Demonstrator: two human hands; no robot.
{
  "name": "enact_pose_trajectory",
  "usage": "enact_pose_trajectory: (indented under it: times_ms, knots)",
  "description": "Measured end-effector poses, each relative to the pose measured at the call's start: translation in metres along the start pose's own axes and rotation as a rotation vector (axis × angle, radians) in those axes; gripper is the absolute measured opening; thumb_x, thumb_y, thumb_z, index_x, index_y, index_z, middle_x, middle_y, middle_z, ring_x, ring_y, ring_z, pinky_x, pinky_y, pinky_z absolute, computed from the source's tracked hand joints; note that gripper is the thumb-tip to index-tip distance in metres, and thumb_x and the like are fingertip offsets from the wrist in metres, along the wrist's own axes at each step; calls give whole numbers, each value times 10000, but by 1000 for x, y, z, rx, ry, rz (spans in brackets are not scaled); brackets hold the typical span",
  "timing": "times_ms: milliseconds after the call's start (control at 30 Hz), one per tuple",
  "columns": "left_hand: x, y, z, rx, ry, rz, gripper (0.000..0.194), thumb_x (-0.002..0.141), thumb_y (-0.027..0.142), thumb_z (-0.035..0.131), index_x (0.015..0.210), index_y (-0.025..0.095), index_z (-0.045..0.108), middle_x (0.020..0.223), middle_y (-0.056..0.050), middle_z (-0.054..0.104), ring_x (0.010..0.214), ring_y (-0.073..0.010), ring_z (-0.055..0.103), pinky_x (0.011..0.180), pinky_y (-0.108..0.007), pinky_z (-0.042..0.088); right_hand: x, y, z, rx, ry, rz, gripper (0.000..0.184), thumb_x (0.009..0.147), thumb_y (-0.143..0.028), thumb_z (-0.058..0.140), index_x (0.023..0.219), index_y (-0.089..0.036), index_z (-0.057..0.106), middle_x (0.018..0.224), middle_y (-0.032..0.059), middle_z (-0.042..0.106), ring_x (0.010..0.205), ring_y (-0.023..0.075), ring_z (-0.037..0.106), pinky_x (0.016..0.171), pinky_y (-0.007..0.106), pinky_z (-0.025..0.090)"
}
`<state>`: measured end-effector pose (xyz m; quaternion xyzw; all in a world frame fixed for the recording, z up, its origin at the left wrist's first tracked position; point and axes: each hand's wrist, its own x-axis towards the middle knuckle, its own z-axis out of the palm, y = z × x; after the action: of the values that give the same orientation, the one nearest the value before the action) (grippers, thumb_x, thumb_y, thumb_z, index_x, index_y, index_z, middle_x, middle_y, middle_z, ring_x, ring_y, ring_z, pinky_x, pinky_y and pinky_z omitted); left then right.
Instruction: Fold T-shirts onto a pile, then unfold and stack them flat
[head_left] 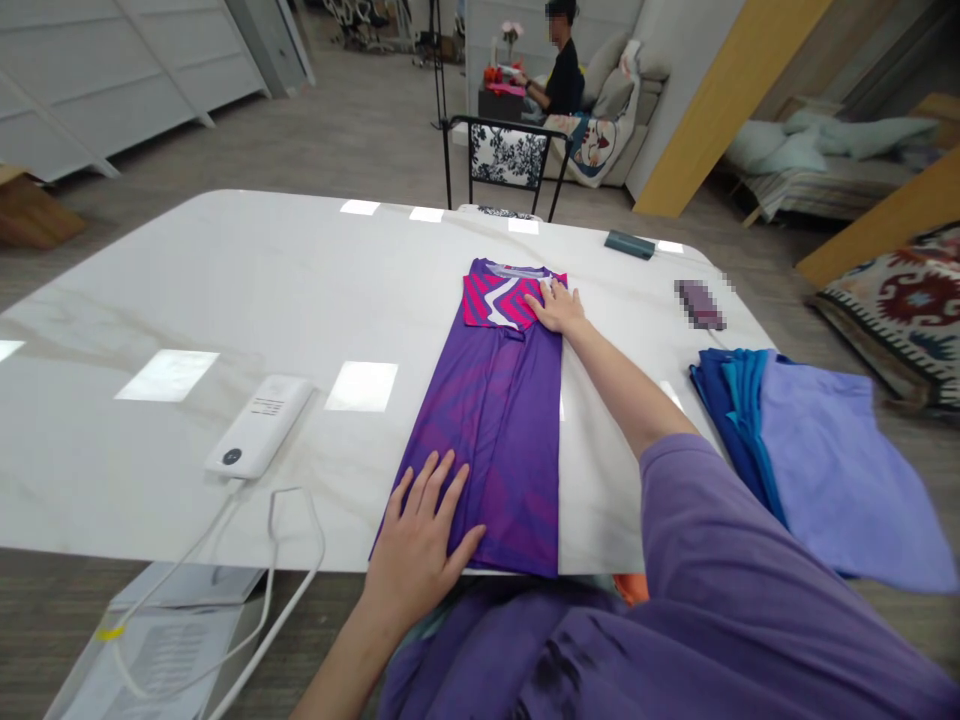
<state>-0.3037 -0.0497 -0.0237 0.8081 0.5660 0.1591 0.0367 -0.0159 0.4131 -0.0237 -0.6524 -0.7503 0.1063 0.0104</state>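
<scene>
A purple shirt (pixel 517 430) lies on the white table in a long, narrow fold, its hem at the near table edge. At its far end, by the collar, a pink, purple and white patterned part (pixel 495 300) is folded flat. My left hand (pixel 427 520) rests on the lower left of the shirt with fingers spread. Farther off, my right hand (pixel 556 305) presses flat on the patterned part near the collar's right side, fingers apart. Neither hand grips the cloth.
A white power bank (pixel 262 428) with a white cable lies left on the table (pixel 150 270). Folded blue and lavender clothes (pixel 825 460) hang over the right edge. A dark case (pixel 630 245) and a blurred phone-like object (pixel 700 304) lie beyond. A chair (pixel 506 160) and a seated person (pixel 562 75) are behind.
</scene>
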Motion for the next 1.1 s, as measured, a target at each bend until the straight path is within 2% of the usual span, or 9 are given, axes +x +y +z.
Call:
enact_pose_trajectory:
  times_ms: [233,367,467,600,700,767,867,967,1100]
  knots:
    - [-1,0,0,-10,-10,-7,798,1124,539,655,1823,231,424,1885,-142,397,1750,-414,393,1390,-654,363,-7,1,-3,2,28,-124,940,1183,-761,261,1892,-143,262,1955,161,129,1839,325,97,1483,606,-23]
    - [-1,2,4,-30,-26,-15,789,1137,546,638,1823,227,416,1894,-156,378,1765,-419,360,1412,-667,323,-40,-18,-14,24,109,-204,906,1210,-672,279,1884,-70,229,1947,183,161,1833,329,129,1493,588,-10]
    - [-1,5,-1,-64,-47,-10,804,1163,543,595,1838,181,353,1890,-192,376,1776,-413,339,1427,-662,301,-113,-39,-26,53,114,-361,893,1204,-694,299,1873,-102,309,1935,156,240,1821,342,187,1505,585,45]
    - [-9,-4,-23,-145,-29,23,905,1132,627,627,1845,175,299,1874,-218,394,1773,-420,341,1446,-670,276,-271,-49,-29,120,-36,-561,862,1142,-806,426,1840,-300,449,1885,55,393,1763,335,360,1516,553,177]
    - [-24,-23,-33,-159,-56,78,1037,1044,713,737,1837,192,320,1865,-210,409,1767,-434,347,1446,-666,306,-385,-40,-7,178,-127,-647,908,1084,-803,607,1865,-410,361,1860,21,432,1725,307,443,1499,558,280]
    - [-37,-35,-31,-136,-100,137,1053,1027,677,781,1843,200,317,1862,-194,423,1768,-425,349,1443,-649,334,-437,-30,16,191,-125,-670,1030,1042,-743,732,1893,-394,268,1879,37,386,1740,313,420,1486,582,317]
    - [-56,-45,-24,-73,-131,217,911,1073,439,757,1852,245,328,1859,-155,447,1750,-400,397,1450,-658,318,-473,-15,49,159,-65,-647,1059,1026,-450,812,1902,-376,222,1894,39,321,1755,318,386,1471,609,351]
    - [-70,-47,-20,-27,-128,261,817,1033,158,680,1804,313,455,1799,-112,546,1674,-364,521,1433,-644,351,-485,-5,64,136,-25,-601,999,996,-144,669,1861,-482,301,1856,-38,388,1723,265,442,1453,602,390]
    - [-84,-44,-19,-87,-62,328,740,971,27,609,1641,337,672,1593,-82,733,1485,-302,697,1341,-537,496,-503,8,61,170,14,-551,882,1024,-76,490,1738,-594,506,1764,-109,525,1658,212,535,1399,598,456]
